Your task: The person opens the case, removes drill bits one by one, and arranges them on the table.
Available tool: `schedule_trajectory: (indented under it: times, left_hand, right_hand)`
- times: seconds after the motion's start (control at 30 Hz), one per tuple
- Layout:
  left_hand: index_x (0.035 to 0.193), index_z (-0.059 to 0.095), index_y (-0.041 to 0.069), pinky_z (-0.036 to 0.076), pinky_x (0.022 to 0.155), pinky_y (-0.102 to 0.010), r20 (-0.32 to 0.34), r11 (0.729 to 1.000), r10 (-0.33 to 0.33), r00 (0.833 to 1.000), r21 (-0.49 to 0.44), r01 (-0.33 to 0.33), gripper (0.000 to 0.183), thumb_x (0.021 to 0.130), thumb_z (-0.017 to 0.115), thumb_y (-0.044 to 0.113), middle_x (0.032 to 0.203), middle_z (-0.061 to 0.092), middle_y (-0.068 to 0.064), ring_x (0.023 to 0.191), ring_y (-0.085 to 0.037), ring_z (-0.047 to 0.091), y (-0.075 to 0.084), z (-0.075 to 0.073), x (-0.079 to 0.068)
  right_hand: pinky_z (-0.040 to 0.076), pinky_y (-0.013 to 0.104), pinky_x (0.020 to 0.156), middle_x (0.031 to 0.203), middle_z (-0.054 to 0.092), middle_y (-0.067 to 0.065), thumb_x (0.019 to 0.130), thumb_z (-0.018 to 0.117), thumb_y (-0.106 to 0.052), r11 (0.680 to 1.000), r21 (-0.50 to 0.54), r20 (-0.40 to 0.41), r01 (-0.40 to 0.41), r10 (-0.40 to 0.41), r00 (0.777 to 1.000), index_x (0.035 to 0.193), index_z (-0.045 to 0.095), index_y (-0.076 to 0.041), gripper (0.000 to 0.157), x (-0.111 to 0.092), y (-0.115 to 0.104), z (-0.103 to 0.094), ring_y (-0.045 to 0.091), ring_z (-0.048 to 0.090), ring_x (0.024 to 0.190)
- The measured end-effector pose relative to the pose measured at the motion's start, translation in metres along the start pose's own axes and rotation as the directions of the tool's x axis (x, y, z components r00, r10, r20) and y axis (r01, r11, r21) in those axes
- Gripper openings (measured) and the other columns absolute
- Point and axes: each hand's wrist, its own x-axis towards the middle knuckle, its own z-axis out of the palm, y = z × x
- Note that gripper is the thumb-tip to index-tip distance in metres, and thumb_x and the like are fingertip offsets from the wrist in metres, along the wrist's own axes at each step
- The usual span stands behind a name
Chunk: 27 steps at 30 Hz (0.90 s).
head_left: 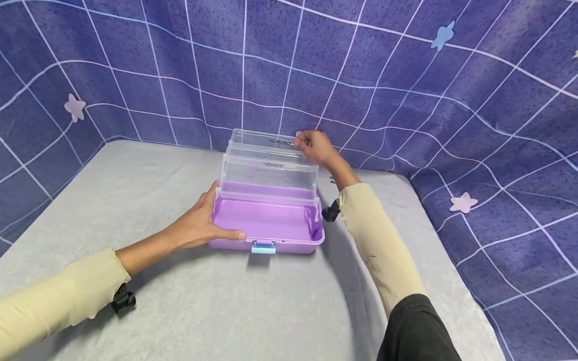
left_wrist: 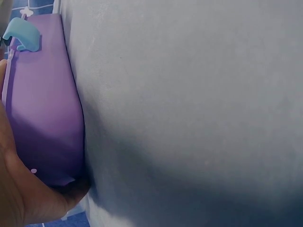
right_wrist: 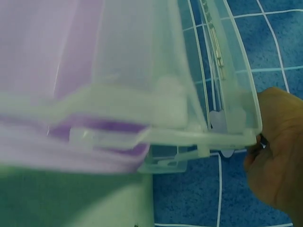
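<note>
The left hand [head_left: 200,220] grips a purple plastic tiered box [head_left: 293,246] by its left end, thumb over the front rim. The box stands on grey cloth [head_left: 217,311], sky-blue latch [head_left: 263,247] in front; raised clear trays [head_left: 271,176] hold thin metal pieces [head_left: 285,155]. At their upper right corner, the right hand [head_left: 317,147] curls its fingers, grasp unclear.
</note>
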Motion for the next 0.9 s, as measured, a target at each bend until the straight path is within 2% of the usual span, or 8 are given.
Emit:
schedule_trajectory:
  times: [0.07, 0.13, 0.27, 0.53, 0.8, 0.9]
  left_hand:
    - [0.182, -0.013, 0.029, 0.037, 0.125, -0.082, -0.004, 1.000, 0.008, 1.000, -0.010, -0.008, 0.164, 0.071, 0.102, 0.069, 0.181, 0.025, -0.031, 0.158, -0.051, 0.045, -0.001, 0.000, 0.000]
    - [0.182, -0.011, 0.030, 0.038, 0.125, -0.082, -0.007, 1.000, 0.020, 1.000, -0.018, -0.020, 0.164, 0.071, 0.103, 0.067, 0.179, 0.028, -0.030, 0.156, -0.050, 0.047, -0.001, 0.000, 0.001]
    - [0.183, -0.011, 0.030, 0.037, 0.125, -0.082, -0.008, 0.999, 0.027, 1.000, -0.017, -0.027, 0.163, 0.071, 0.103, 0.067, 0.178, 0.030, -0.029, 0.156, -0.049, 0.047, -0.002, 0.000, 0.001]
    - [0.182, -0.014, 0.029, 0.037, 0.126, -0.082, 0.000, 1.000, 0.019, 1.000, -0.018, -0.019, 0.164, 0.072, 0.102, 0.067, 0.179, 0.028, -0.028, 0.157, -0.048, 0.046, -0.002, -0.001, 0.001]
    - [0.182, -0.012, 0.030, 0.039, 0.124, -0.082, 0.000, 0.999, 0.028, 1.000, -0.031, -0.028, 0.163, 0.072, 0.103, 0.066, 0.177, 0.030, -0.027, 0.153, -0.045, 0.048, -0.001, 0.000, 0.000]
    - [0.183, -0.011, 0.029, 0.039, 0.124, -0.082, -0.001, 0.999, 0.028, 1.000, -0.031, -0.028, 0.163, 0.072, 0.103, 0.066, 0.177, 0.030, -0.027, 0.153, -0.046, 0.048, -0.001, 0.000, 0.001]
  right_hand:
    - [0.049, 0.031, 0.086, 0.090, 0.067, 0.003, 0.111, 0.064, -0.014, 1.000, 0.016, -0.009, 0.017, -0.017, 1.000, 0.122, 0.080, 0.002, 0.025, -0.002, 0.002, -0.002, 0.013, 0.055, 0.083]
    - [0.047, 0.028, 0.082, 0.093, 0.067, 0.006, 0.112, 0.066, -0.014, 0.999, 0.034, -0.015, 0.030, -0.029, 0.999, 0.122, 0.080, 0.004, 0.025, -0.005, 0.004, -0.004, 0.011, 0.054, 0.083]
    - [0.046, 0.028, 0.086, 0.099, 0.068, 0.011, 0.112, 0.068, -0.015, 0.998, 0.041, -0.031, 0.052, -0.051, 0.998, 0.120, 0.078, 0.006, 0.025, -0.011, 0.008, -0.008, 0.014, 0.054, 0.089]
    - [0.047, 0.033, 0.090, 0.111, 0.069, 0.018, 0.113, 0.065, -0.015, 0.997, 0.063, -0.051, 0.047, -0.044, 0.998, 0.118, 0.076, 0.007, 0.025, -0.020, 0.017, -0.016, 0.022, 0.057, 0.097]
    - [0.054, 0.049, 0.110, 0.124, 0.069, 0.024, 0.115, 0.062, -0.016, 0.995, 0.101, -0.042, 0.019, -0.015, 0.999, 0.125, 0.073, 0.007, 0.027, -0.029, 0.026, -0.025, 0.035, 0.066, 0.117]
    - [0.053, 0.046, 0.107, 0.123, 0.066, 0.022, 0.116, 0.062, -0.016, 0.995, 0.099, -0.056, 0.014, -0.008, 0.998, 0.125, 0.073, 0.008, 0.028, -0.034, 0.029, -0.028, 0.033, 0.064, 0.115]
